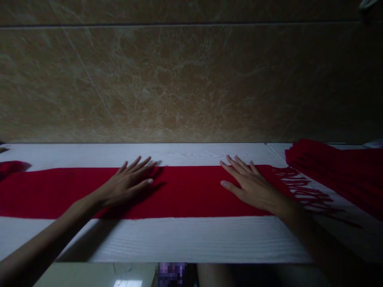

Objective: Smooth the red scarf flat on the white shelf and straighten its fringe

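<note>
A long red scarf point(185, 191) lies stretched flat across the white wood-grain table point(179, 239), running from the left edge to a fringed end point(305, 191) on the right. My left hand point(128, 181) rests flat on the scarf left of centre, fingers spread and pointing toward the wall. My right hand point(249, 183) lies flat on the scarf just before the fringe, fingers stretched out. Neither hand holds anything.
A pile of folded red scarves point(338, 171) sits at the right end of the table. Another bit of red fabric point(10, 166) shows at the far left. A brown marble-tiled wall point(191, 79) rises right behind the table's far edge.
</note>
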A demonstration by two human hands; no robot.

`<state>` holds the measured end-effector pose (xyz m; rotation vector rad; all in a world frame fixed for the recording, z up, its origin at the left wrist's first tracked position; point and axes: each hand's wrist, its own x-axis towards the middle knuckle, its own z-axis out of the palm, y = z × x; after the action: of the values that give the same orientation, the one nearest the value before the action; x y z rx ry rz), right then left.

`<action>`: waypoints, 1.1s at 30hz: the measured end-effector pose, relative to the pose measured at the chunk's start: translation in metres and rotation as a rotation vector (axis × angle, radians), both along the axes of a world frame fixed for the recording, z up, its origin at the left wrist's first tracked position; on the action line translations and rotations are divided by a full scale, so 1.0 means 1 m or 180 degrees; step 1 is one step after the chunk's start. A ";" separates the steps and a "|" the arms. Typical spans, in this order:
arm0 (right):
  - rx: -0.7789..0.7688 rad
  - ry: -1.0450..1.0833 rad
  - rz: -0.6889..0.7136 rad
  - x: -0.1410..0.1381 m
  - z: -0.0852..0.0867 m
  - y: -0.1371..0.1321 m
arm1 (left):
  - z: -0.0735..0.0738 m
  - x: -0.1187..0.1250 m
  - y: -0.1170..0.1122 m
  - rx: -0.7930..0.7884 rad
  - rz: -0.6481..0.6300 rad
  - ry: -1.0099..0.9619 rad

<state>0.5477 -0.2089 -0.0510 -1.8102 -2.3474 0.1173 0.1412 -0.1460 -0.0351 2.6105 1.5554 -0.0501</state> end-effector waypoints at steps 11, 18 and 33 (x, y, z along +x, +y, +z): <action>0.0156 0.0319 -0.0010 0.001 -0.003 0.004 | 0.003 0.050 -0.007 -0.0061 -0.0219 -0.0101; -0.0379 0.0480 -0.0062 -0.035 0.001 -0.005 | -0.015 0.129 -0.015 -0.0179 -0.0771 -0.0328; -0.0027 0.0278 -0.0287 0.061 -0.014 -0.018 | -0.033 0.205 -0.008 -0.0007 -0.0995 -0.0765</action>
<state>0.6088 -0.2272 -0.0650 -1.8717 -2.2060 0.1907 0.3461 -0.1538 -0.0681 2.7119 1.0636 0.2288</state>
